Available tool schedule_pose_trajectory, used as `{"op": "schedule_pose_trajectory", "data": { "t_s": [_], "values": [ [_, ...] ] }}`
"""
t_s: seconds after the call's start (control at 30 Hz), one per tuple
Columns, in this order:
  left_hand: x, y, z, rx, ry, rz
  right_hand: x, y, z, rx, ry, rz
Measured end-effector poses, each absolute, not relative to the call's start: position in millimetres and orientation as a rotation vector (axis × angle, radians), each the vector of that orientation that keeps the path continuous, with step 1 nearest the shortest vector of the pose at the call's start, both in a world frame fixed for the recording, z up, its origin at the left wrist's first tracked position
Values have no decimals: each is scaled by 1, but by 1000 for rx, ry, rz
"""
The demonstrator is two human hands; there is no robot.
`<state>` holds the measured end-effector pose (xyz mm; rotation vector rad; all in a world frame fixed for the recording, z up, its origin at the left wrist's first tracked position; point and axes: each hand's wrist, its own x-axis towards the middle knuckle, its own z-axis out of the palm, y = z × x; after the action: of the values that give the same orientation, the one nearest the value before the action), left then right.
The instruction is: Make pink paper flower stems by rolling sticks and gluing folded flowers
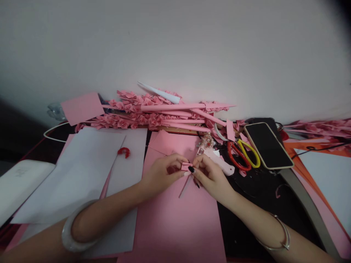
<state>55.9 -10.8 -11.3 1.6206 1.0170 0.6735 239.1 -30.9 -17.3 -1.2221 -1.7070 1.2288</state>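
Note:
Between my two hands is a small piece of pink paper (187,166), which looks folded or rolled. My left hand (167,170) pinches its left side with thumb and fingers. At its right side, the fingers of my right hand (210,175) are closed on it too. A thin, pale strip or stick (185,187) slants down from beneath the right fingers; whether that hand grips it I cannot tell. Below both hands lies a large pink paper sheet (178,226). Just beyond my right hand is a pink tool (223,164), partly hidden by the hand.
Scissors with red and yellow handles (248,155) and a phone (270,146) lie at the right. White sheets (79,164) cover the left side, with a red curved item (124,151) on them. Pink paper flower stems (170,109) lie along the wall. Orange paper (315,175) is far right.

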Motion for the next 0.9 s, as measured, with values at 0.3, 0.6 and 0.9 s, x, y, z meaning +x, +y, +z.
{"op": "schedule_pose_trajectory", "data": {
  "t_s": [0.3, 0.6, 0.9],
  "values": [
    [55, -13, -14, 1640, 988, 693, 239, -32, -13, -1239, -1867, 1192],
    [50, -13, -19, 1901, 1058, 695, 239, -31, -12, -1260, -1907, 1139],
    [52, -14, -16, 1888, 1083, 635, 239, -31, -11, -1285, -1980, 1046]
  ]
}}
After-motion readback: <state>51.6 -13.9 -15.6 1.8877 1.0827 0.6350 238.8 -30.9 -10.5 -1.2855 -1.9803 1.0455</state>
